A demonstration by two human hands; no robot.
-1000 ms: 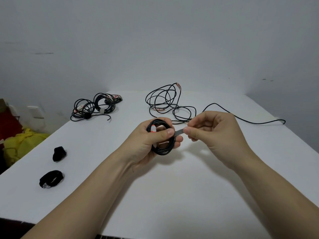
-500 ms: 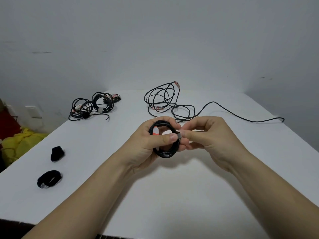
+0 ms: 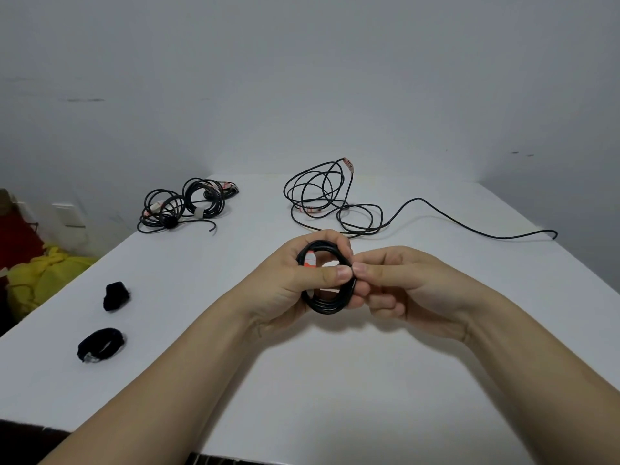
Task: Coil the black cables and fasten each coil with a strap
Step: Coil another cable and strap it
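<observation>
A small black coil [image 3: 327, 307] is held upright above the middle of the counter [image 3: 335, 380], gripped in the left hand [image 3: 288, 283] with the thumb laid across its front. Its right edge is pinched by the right hand [image 3: 409, 283], between thumb and forefinger.

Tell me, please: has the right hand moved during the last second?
Yes. The right hand has drawn back toward the person, away from the loose cable behind it, and its fingertips now touch the coil in the left hand.
</observation>
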